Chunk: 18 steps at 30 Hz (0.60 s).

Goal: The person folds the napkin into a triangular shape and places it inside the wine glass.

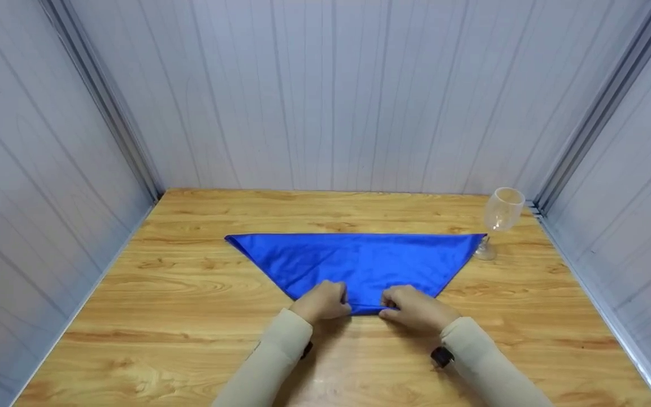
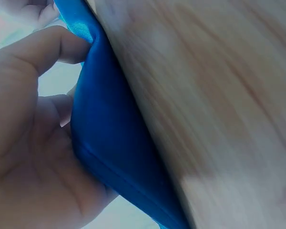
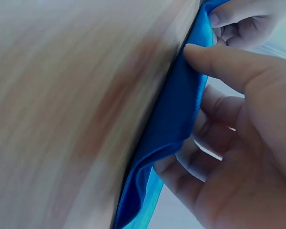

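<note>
A shiny blue cloth [image 1: 348,260] lies on the table, its long straight edge at the far side and its sides narrowing toward me. At the short near edge, which is turned up in a fold, both hands work side by side. My left hand [image 1: 324,301] pinches the fold between thumb and curled fingers; in the left wrist view the thumb presses on the blue cloth [image 2: 109,109]. A short way to the right, my right hand [image 1: 416,308] pinches the same fold. The right wrist view has its thumb on the cloth [image 3: 174,105], with the fingers behind.
A clear stemmed glass [image 1: 504,209] stands upright at the far right, its foot close to the cloth's right corner. The wood-grain table [image 1: 178,316] is bounded by pale panel walls [image 1: 331,96] at the back and both sides.
</note>
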### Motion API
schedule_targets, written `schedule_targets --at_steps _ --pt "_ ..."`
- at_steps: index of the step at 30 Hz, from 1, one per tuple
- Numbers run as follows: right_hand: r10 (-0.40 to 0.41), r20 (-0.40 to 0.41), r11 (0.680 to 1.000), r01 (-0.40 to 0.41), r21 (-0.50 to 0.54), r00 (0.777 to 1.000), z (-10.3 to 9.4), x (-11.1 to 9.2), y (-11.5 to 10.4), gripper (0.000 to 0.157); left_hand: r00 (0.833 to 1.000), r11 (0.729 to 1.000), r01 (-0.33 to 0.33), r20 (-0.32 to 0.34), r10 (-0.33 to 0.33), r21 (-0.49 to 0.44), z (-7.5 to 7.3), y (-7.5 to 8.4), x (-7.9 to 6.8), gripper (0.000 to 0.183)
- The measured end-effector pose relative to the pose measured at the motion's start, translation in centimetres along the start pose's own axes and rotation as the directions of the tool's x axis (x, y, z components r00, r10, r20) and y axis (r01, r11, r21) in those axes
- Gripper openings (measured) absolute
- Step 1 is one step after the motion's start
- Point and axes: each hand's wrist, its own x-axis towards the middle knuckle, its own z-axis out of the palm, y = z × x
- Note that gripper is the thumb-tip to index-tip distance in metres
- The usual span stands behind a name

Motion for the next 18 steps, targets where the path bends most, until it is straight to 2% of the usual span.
schedule_targets --at_steps 8,11,18 --pt "-0.079 -0.015 0.997 0.079 -0.022 0.997 -0.4 0.2 0.3 0.012 1.000 0.998 -0.017 -0.022 0.015 -0.062 0.0 -0.4 -0.3 0.014" --pt "-0.065 -0.003 0.998 0.065 -0.017 0.998 -0.4 0.4 0.6 0.011 0.999 0.997 -0.027 -0.036 0.025 -0.073 -0.1 -0.6 -0.3 0.014" --pt "-0.007 0.043 0.995 0.003 0.097 0.999 -0.8 0.7 1.2 0.005 1.000 0.996 -0.013 -0.024 0.011 -0.083 -0.2 -0.9 -0.1 0.013"
